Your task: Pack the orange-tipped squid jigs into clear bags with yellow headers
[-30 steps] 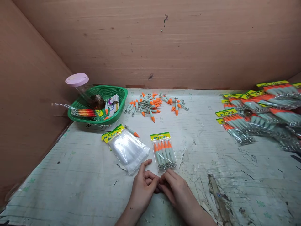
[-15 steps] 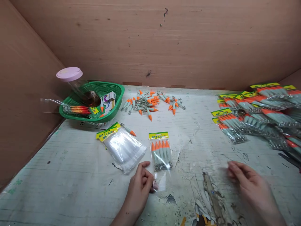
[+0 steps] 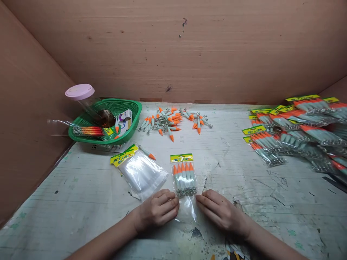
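A clear packet of fishing lures (image 3: 183, 177) lies flat in front of me, its yellow header at the far end. Inside are several pale lures with orange tips pointing away from me and wire hooks at the near end. My left hand (image 3: 159, 207) has its fingers curled at the packet's lower left edge, by the clear flap. Across from it, my right hand (image 3: 221, 209) pinches at the lower right edge. The fingertips partly hide both edges. To the left, beside my left hand, rests a stack of empty clear bags (image 3: 143, 173) with yellow headers.
Loose lures (image 3: 170, 121) lie in a pile at the back, and a single lure (image 3: 148, 153) sits by the bags. A green basket (image 3: 137, 121) at the back left holds a pink-lidded jar (image 3: 80, 92). Filled lure packets (image 3: 295, 133) are heaped at right.
My right hand has come in from the right to the packet's lower right edge. My left hand has shifted slightly and closed at the lower left edge. The camera view has tilted slightly.
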The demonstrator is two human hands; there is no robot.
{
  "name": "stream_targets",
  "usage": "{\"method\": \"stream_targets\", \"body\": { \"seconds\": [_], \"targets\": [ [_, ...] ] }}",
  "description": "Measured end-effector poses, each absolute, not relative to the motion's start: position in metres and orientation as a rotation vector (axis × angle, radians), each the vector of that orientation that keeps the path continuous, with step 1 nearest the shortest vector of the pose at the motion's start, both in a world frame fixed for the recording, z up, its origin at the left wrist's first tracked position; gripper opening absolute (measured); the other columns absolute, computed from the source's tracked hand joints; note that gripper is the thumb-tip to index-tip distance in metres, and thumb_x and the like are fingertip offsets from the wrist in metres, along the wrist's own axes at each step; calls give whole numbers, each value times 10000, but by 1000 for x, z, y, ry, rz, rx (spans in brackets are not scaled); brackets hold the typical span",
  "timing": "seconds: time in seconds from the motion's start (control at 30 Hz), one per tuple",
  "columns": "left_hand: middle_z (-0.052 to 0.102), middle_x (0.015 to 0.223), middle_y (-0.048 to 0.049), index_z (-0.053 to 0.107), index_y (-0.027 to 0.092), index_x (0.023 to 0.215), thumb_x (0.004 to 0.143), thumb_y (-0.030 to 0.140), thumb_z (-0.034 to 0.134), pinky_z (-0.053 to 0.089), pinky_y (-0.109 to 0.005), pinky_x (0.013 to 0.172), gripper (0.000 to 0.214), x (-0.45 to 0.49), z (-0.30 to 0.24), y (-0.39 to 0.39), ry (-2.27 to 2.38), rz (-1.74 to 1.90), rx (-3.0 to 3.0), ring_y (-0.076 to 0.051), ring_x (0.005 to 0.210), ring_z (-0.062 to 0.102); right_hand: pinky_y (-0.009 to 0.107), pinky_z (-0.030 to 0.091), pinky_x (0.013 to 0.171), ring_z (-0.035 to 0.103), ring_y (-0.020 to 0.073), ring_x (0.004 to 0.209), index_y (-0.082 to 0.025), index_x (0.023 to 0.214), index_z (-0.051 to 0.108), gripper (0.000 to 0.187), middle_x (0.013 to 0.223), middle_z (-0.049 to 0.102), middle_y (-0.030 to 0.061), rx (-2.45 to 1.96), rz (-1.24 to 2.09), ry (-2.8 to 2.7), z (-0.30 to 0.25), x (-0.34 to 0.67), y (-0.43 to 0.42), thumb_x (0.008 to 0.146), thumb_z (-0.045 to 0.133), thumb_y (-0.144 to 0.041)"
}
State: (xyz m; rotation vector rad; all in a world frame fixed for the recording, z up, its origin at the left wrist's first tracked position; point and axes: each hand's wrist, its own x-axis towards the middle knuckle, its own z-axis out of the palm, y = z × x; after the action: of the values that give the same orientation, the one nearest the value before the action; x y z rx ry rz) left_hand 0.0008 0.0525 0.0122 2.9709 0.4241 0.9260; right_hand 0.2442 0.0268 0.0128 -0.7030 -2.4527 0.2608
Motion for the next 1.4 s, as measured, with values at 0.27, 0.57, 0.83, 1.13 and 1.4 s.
{"method": "stream_targets", "body": {
  "seconds": [0.27, 0.57, 0.83, 1.13, 1.4],
  "targets": [
    [643, 727, -40, 545, 181, 799, 861, 64, 405, 476, -286, 661, 193, 11, 6, 35, 1073, 892, 2359, -156, 724, 575, 304, 471, 672, 573, 168, 754, -189, 942, 565, 166, 835, 641, 59, -1160, 640, -2034, 3, 236, 13, 917, 411, -132],
    [593, 703, -27, 508, 204, 719, 884, 277, 427, 427, -297, 627, 198, 34, 12, 29, 1612, 680, 1748, -174, 670, 562, 261, 412, 579, 530, 161, 660, -200, 758, 536, 254, 715, 572, 34, -1682, 809, -1528, 2, 206, 12, 924, 412, -346],
    [525, 617, -2, 398, 224, 642, 824, 231, 418, 334, -279, 566, 184, 57, 21, 37, 1908, 507, 1604, -177, 618, 515, 260, 313, 556, 438, 148, 578, -212, 648, 415, 221, 611, 481, -13, -1898, 703, -1445, 5, 187, 24, 859, 427, -275],
    [479, 696, -9, 441, 212, 624, 774, 184, 448, 343, -287, 605, 152, 57, 26, 43, 1926, 523, 1610, -168, 631, 488, 279, 302, 577, 411, 159, 607, -221, 639, 404, 159, 700, 413, -3, -1883, 612, -1409, 1, 188, 27, 796, 430, -223],
    [529, 640, -24, 499, 200, 569, 756, 316, 537, 388, -301, 602, 224, 48, 26, 55, 1773, 686, 1498, -181, 613, 521, 303, 405, 592, 499, 193, 667, -206, 699, 488, 250, 710, 515, 34, -1735, 743, -1263, 1, 190, 36, 782, 539, -436]
  ]
}}
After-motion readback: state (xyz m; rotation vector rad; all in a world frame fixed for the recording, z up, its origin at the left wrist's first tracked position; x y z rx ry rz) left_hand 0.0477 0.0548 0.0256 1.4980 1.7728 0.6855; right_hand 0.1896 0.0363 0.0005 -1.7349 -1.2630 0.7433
